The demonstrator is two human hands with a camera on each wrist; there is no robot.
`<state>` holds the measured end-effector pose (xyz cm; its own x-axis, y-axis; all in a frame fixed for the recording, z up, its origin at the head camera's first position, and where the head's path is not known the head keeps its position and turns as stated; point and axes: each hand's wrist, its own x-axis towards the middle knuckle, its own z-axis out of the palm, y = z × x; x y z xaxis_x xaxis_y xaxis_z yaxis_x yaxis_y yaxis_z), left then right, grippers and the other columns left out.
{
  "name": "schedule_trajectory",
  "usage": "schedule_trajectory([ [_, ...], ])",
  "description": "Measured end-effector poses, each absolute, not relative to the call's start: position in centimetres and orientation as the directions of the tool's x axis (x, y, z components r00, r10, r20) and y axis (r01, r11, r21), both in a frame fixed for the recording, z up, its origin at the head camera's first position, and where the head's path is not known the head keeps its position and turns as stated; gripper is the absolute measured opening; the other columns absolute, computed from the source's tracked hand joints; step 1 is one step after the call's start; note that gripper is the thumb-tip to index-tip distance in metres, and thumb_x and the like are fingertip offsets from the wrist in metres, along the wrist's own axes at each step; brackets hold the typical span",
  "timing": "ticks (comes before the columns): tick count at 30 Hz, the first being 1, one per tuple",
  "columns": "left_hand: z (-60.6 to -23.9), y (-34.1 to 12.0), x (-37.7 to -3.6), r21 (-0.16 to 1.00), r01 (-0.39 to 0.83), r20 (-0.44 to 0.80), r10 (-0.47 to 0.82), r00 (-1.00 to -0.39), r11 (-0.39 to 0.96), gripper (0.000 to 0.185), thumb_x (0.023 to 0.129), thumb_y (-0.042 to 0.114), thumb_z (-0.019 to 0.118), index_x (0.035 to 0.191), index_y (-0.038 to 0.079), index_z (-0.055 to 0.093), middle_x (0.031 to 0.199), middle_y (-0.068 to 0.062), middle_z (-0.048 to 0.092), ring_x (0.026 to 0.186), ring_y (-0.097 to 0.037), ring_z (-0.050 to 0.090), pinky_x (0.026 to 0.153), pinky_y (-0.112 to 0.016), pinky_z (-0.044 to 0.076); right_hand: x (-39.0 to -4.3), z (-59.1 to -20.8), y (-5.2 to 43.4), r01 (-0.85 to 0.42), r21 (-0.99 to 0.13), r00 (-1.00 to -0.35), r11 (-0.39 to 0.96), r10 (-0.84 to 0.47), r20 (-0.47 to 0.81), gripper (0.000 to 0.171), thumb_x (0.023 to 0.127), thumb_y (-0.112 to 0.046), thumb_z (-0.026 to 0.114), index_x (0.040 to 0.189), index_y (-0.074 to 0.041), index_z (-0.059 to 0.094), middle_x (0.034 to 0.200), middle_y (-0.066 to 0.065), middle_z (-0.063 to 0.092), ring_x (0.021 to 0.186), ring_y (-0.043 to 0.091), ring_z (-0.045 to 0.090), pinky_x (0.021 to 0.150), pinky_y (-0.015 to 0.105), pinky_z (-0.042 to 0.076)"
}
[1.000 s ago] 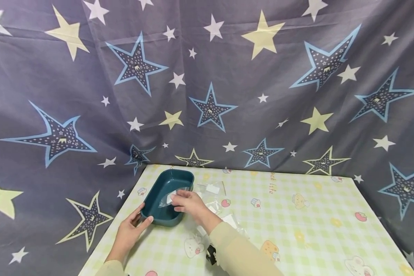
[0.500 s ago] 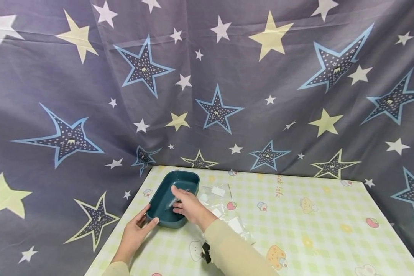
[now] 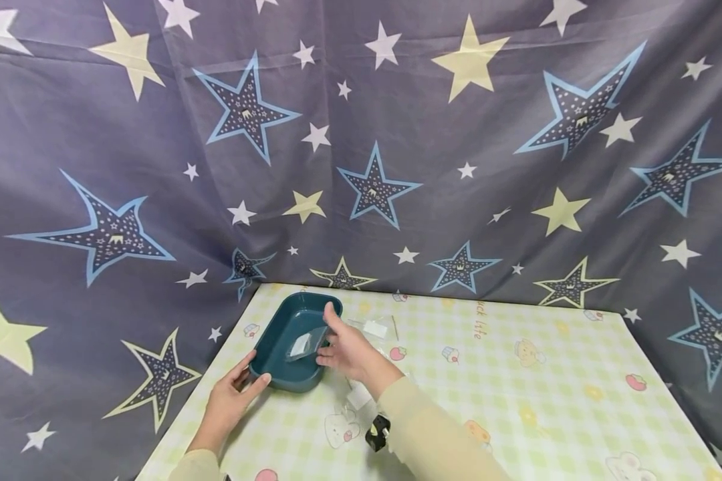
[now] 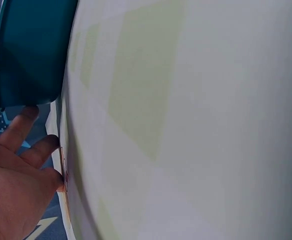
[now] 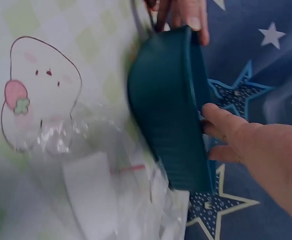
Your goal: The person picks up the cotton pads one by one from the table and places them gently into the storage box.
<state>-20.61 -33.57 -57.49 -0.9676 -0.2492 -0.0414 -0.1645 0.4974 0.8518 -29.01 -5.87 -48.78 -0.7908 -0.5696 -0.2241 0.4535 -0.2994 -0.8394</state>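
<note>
Checkered tabletop [image 3: 499, 394] | left hand [image 3: 227, 399] grips bin [image 3: 291, 385] | right hand [image 3: 353, 351] near packet [image 3: 301, 345]

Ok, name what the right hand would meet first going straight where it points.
Likely the clear packet seen within the teal tray, just ahead of the right hand; depth is unclear.

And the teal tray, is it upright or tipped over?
Upright: the head view shows the teal tray on the table, its open top facing up.
</note>
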Motion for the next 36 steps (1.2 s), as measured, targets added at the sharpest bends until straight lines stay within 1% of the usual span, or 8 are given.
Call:
schedule_trajectory([
  [4, -57.6, -33.6, -20.6, 0.852, -0.168, -0.050, -0.243, -0.969, 0.496, 0.085, 0.094, 0.057, 0.079, 0.166, 0.030, 0.043, 0.168, -0.022, 0.042, 0.152, -0.038, 0.049, 0.120, -0.050, 0.046, -29.2, -49.0, -3.2, 0.418, -0.857, -0.792, -0.300, -0.583, -0.182, 0.095, 0.108, -0.068, 0.042, 0.172, -0.004, 0.015, 0.175, 0.036, 0.001, 0.160, 0.061, 0.014, 0.132, 0.066, 0.024],
  [11, -58.2, -33.4, -20.6, 0.851, -0.170, -0.053, -0.240, -0.969, 0.497, 0.085, 0.094, 0.056, 0.078, 0.167, 0.029, 0.042, 0.166, -0.022, 0.045, 0.151, -0.037, 0.050, 0.119, -0.049, 0.047, -30.0, -50.8, 5.4, 0.319, -0.932, -0.827, -0.172, -0.530, -0.186, 0.075, 0.113, -0.051, 0.047, 0.166, 0.000, 0.033, 0.165, 0.033, 0.042, 0.142, 0.041, 0.060, 0.125, 0.058, 0.042],
  [18, -57.7, -33.4, -20.7, 0.858, -0.177, -0.068, -0.235, -0.970, 0.483, 0.086, 0.095, 0.057, 0.077, 0.167, 0.032, 0.040, 0.165, -0.024, 0.046, 0.152, -0.037, 0.049, 0.118, -0.045, 0.047, -30.4, -52.4, 14.8, 0.267, -0.964, -0.911, -0.006, -0.328, -0.251, 0.067, 0.111, -0.041, 0.057, 0.163, -0.001, 0.041, 0.158, 0.028, 0.054, 0.132, 0.033, 0.068, 0.115, 0.047, 0.055],
  [20, -57.4, -33.5, -20.7, 0.858, -0.182, -0.079, -0.228, -0.971, 0.481, 0.086, 0.095, 0.058, 0.077, 0.168, 0.033, 0.038, 0.167, -0.023, 0.044, 0.153, -0.037, 0.047, 0.118, -0.045, 0.047, -30.1, -52.8, 16.6, 0.256, -0.965, -0.922, 0.064, -0.285, -0.263, 0.066, 0.110, -0.039, 0.060, 0.161, -0.001, 0.044, 0.144, 0.024, 0.067, 0.126, 0.030, 0.071, 0.110, 0.045, 0.058],
  [22, -57.1, -33.7, -20.8, 0.854, -0.188, -0.089, -0.219, -0.972, 0.485, 0.086, 0.095, 0.059, 0.076, 0.168, 0.034, 0.036, 0.170, -0.023, 0.040, 0.155, -0.038, 0.045, 0.119, -0.046, 0.047, -29.8, -53.0, 18.0, 0.239, -0.961, -0.924, 0.141, -0.270, -0.269, 0.066, 0.109, -0.037, 0.063, 0.160, 0.000, 0.046, 0.119, 0.016, 0.074, 0.112, 0.026, 0.071, 0.102, 0.041, 0.060],
  [26, -56.9, -34.0, -21.0, 0.852, -0.200, -0.105, -0.216, -0.971, 0.483, 0.088, 0.095, 0.061, 0.075, 0.169, 0.035, 0.035, 0.173, -0.021, 0.036, 0.156, -0.038, 0.043, 0.120, -0.047, 0.046, -28.5, -53.3, 19.2, 0.143, -0.938, -0.928, 0.316, -0.287, -0.238, 0.067, 0.106, -0.034, 0.068, 0.156, 0.006, 0.049, 0.099, 0.012, 0.072, 0.094, 0.022, 0.067, 0.085, 0.037, 0.059],
  [30, -57.0, -34.0, -20.9, 0.851, -0.209, -0.117, -0.214, -0.970, 0.481, 0.089, 0.095, 0.061, 0.075, 0.169, 0.034, 0.035, 0.173, -0.022, 0.035, 0.156, -0.039, 0.043, 0.120, -0.048, 0.046, -26.8, -53.8, 19.3, 0.045, -0.896, -0.924, 0.441, -0.322, -0.205, 0.068, 0.102, -0.032, 0.072, 0.153, 0.008, 0.050, 0.121, 0.019, 0.073, 0.098, 0.026, 0.074, 0.085, 0.039, 0.062],
  [36, -57.1, -33.8, -20.9, 0.857, -0.219, -0.132, -0.211, -0.968, 0.466, 0.090, 0.094, 0.062, 0.076, 0.169, 0.034, 0.035, 0.175, -0.022, 0.031, 0.157, -0.039, 0.041, 0.120, -0.048, 0.047, -24.9, -54.2, 18.3, -0.074, -0.830, -0.913, 0.552, -0.373, -0.166, 0.071, 0.100, -0.029, 0.078, 0.155, 0.006, 0.050, 0.129, 0.016, 0.071, 0.117, 0.032, 0.072, 0.098, 0.047, 0.063],
])
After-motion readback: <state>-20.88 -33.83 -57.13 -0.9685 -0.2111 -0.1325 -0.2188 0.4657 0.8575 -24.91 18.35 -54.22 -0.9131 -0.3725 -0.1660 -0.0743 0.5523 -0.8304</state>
